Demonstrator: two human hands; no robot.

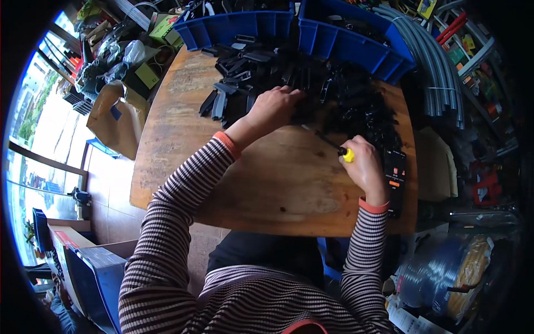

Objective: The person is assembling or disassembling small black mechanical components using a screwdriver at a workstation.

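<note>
My right hand [364, 164] is closed around the yellow handle of a screwdriver [349, 156], whose dark shaft points up and left over the wooden table. At the near edge of a wide pile of black plastic parts [345, 94] is my left hand [276, 107]. Its fingers are curled in among the parts, and what they grip, if anything, is hidden. Several longish black pieces [219, 104] lie loose to the left of that hand. A lit phone [395, 178] lies on the table just right of my right hand.
Two blue bins [239, 29] stand along the table's far edge, holding more dark parts. The wooden tabletop [267, 183] has bare wood near me. Grey conduit pipes [439, 72] rise at the right, above wrapped coils [445, 273]. A brown paper bag [119, 122] stands left.
</note>
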